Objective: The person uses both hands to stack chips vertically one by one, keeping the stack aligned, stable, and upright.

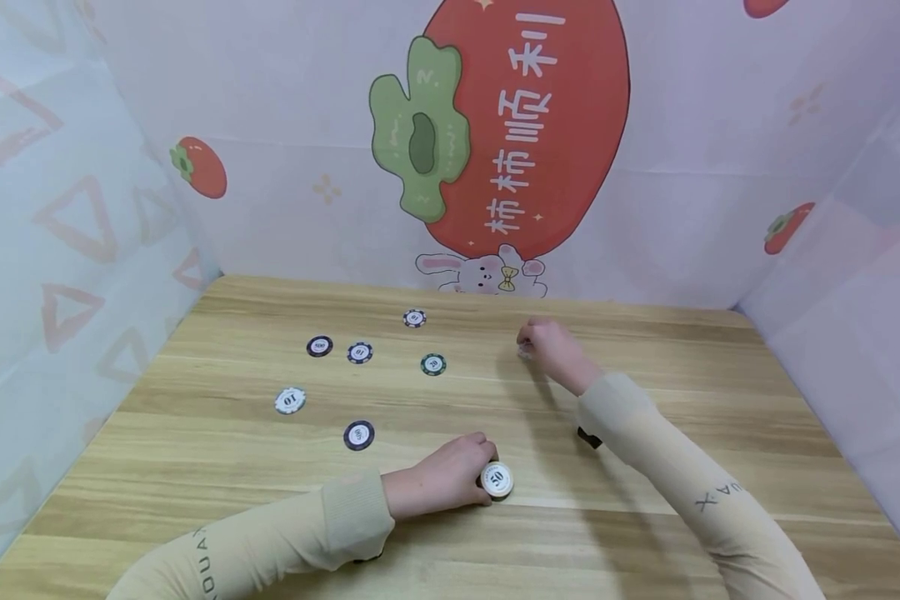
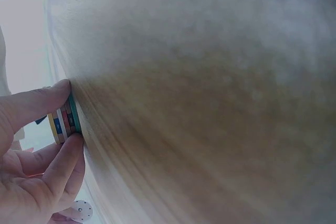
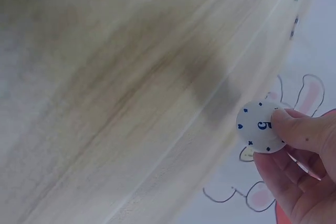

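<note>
My left hand (image 1: 446, 477) grips a short stack of poker chips (image 1: 497, 480) on the table, a white chip marked 50 on top. In the left wrist view, thumb and fingers pinch the rim of the stack (image 2: 64, 120), whose edges show yellow, blue, red and green. Farther back and to the right, my right hand (image 1: 557, 352) pinches a white poker chip (image 1: 525, 348). A 5 and small blue card suits mark the face of that chip (image 3: 258, 124) in the right wrist view. It appears held above the wood, thumb on its face.
Several single chips lie spread over the left and middle of the wooden table (image 1: 690, 400), among them a green-rimmed one (image 1: 433, 364), a dark purple one (image 1: 359, 435) and a light blue one (image 1: 290, 400). Printed cloth walls (image 1: 292, 225) close off the back and sides.
</note>
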A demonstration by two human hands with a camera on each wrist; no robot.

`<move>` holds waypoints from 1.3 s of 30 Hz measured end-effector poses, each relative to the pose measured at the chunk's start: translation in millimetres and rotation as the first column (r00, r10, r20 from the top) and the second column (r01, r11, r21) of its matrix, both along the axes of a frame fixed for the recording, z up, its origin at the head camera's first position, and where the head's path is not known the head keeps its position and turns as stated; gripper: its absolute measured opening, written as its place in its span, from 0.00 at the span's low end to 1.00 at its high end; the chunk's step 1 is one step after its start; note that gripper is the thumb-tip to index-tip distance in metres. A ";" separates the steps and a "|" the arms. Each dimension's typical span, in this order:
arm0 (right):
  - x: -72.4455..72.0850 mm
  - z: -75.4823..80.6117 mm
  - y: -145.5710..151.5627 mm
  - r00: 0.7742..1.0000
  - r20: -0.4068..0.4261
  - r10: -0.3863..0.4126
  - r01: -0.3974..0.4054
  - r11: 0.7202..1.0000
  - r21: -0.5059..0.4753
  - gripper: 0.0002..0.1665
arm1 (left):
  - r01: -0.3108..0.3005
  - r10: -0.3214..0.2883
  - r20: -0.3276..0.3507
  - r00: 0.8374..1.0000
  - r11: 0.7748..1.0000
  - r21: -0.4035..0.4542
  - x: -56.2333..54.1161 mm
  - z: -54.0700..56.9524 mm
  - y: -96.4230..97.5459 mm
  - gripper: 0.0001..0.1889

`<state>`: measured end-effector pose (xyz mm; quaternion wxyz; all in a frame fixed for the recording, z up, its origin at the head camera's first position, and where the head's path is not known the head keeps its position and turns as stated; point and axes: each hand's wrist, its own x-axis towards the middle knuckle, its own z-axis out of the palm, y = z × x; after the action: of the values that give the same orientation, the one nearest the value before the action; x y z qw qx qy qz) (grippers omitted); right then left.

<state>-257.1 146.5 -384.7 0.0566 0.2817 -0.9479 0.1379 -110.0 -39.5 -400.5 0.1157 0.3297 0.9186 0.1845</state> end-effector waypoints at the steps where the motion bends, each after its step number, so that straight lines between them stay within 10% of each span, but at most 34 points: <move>1: 2.5 0.9 0.1 1.000 -0.004 0.006 -0.006 1.000 -0.001 0.06 | 0.001 -0.001 0.001 1.000 1.000 0.000 0.0 0.1 -0.1 0.19; 39: 84.5 26.9 -7.4 0.969 -0.052 0.241 -0.242 0.970 -0.019 0.05 | 0.019 -0.019 -0.006 1.000 1.000 0.005 -2.2 -1.8 -0.5 0.18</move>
<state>-172.6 139.1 -357.9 0.0661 0.3976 -0.9030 0.1488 -112.2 -40.0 -402.3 0.1137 0.3393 0.9153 0.1847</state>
